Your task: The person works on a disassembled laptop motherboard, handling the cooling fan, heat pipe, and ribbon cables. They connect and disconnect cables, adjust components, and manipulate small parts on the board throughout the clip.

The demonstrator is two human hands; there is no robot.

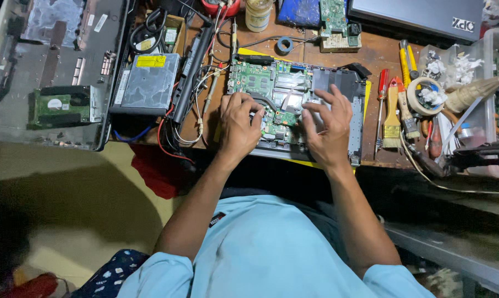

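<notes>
Both hands, left point(239, 126) and right point(328, 128), press apart, palms down, on my green motherboard point(271, 91); its long axis runs left-right.

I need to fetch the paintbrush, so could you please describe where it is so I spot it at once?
Start at the green circuit board under both hands, then look right past the red-handled screwdriver. The paintbrush lies there, bristles toward the table edge: the only tool with an orange handle and pale bristles.
</notes>
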